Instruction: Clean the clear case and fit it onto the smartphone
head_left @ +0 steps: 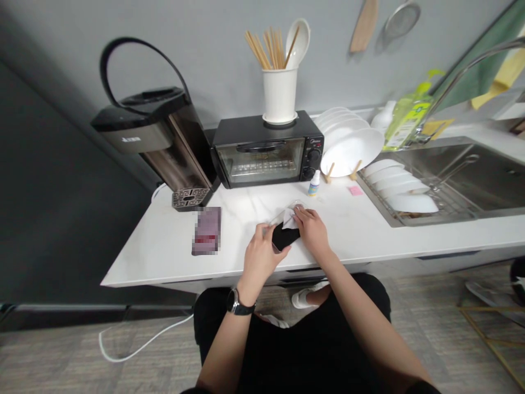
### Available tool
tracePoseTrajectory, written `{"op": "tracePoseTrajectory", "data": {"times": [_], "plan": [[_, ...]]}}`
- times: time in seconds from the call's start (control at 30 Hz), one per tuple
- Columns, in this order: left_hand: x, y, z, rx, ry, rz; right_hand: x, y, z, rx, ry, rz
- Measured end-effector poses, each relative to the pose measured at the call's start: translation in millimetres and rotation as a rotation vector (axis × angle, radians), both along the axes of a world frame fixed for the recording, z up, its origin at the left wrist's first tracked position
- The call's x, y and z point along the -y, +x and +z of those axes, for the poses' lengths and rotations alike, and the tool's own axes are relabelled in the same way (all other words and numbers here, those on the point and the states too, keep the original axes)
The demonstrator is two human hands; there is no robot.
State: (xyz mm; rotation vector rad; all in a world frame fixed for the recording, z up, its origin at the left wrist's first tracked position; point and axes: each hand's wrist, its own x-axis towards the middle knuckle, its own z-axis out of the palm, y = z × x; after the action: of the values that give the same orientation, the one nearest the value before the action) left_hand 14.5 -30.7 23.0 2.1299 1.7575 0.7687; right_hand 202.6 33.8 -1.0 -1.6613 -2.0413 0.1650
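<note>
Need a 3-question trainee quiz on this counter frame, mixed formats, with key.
1. True or false: the left hand holds the black item at the counter edge.
2. What stands on top of the toaster oven? A) plates B) a white holder C) a bottle
3. Fill in: the right hand presses a white ___ onto the black item.

Key
1. True
2. B, the white holder with chopsticks
3. Cloth, or a wipe; too small to tell which.
</note>
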Motion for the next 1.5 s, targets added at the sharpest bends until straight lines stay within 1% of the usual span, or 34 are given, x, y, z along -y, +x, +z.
{"op": "tracePoseTrajectory", "data": {"times": [0.1,0.23,0.33,0.4,0.47,0.53,0.6,0.63,0.67,0.73,0.83,0.9,0.97,1.0,1.07,1.17,1.23,1.3,1.33,1.4,1.5], "plan": [[-2.7,-0.5,-2.2,0.006,0.013,-0.006,13.2,-10.2,2.5,0.026,-0.006,0.081],[-3.4,-3.2,-8.1,0.012,0.02,0.006,45.8,-26.6,9.0,0.049,-0.025,0.269],[-3.0,-4.9,-12.0,0.029,0.013,0.016,64.3,-20.8,12.2,0.046,-0.036,0.36],[-3.2,-5.4,-13.3,0.036,0.0,0.017,67.1,-6.6,11.6,0.064,-0.037,0.335],[-3.8,-5.1,-13.7,0.033,0.0,0.009,61.3,9.9,9.7,0.093,-0.03,0.239],[-4.2,-4.2,-13.4,0.03,0.024,0.008,49.8,20.8,8.2,0.114,-0.023,0.117],[-4.4,-3.0,-12.9,0.027,0.044,0.012,38.3,20.4,8.5,0.128,-0.023,0.029],[-4.3,-2.5,-12.7,0.025,0.044,0.014,34.4,15.4,9.4,0.132,-0.025,0.012],[-4.1,-2.3,-12.7,0.023,0.036,0.016,32.6,7.6,10.6,0.133,-0.024,0.015],[-3.2,-2.8,-13.0,0.02,0.013,0.011,36.3,-12.5,13.6,0.122,-0.018,0.079],[-0.9,-5.6,-13.7,0.011,0.011,-0.011,56.6,-38.3,16.5,0.095,0.003,0.227],[0.7,-7.4,-13.5,-0.006,0.016,-0.017,72.6,-43.5,16.1,0.086,0.011,0.296],[1.6,-7.7,-12.6,-0.034,0.003,-0.013,83.5,-37.9,14.0,0.091,0.011,0.327],[1.6,-7.3,-11.9,-0.05,-0.008,-0.009,85.6,-32.0,12.5,0.096,0.008,0.324],[0.9,-5.4,-10.8,-0.071,-0.028,0.006,82.1,-16.4,9.5,0.11,0.005,0.276],[-1.1,-2.1,-10.4,-0.076,-0.04,0.035,60.5,6.3,6.5,0.134,-0.007,0.123],[-2.2,-0.6,-10.8,-0.079,-0.029,0.039,43.1,13.4,6.6,0.145,-0.028,0.026],[-2.8,0.2,-10.7,-0.089,-0.017,0.041,31.5,9.9,8.2,0.139,-0.048,-0.021],[-2.9,0.2,-10.3,-0.095,-0.018,0.044,29.5,4.2,9.2,0.128,-0.051,-0.012],[-2.7,-0.4,-8.8,-0.102,-0.03,0.05,34.0,-12.3,10.7,0.093,-0.042,0.065],[-1.7,-2.7,-6.3,-0.11,-0.03,0.032,56.9,-35.8,10.7,0.047,-0.006,0.231]]}}
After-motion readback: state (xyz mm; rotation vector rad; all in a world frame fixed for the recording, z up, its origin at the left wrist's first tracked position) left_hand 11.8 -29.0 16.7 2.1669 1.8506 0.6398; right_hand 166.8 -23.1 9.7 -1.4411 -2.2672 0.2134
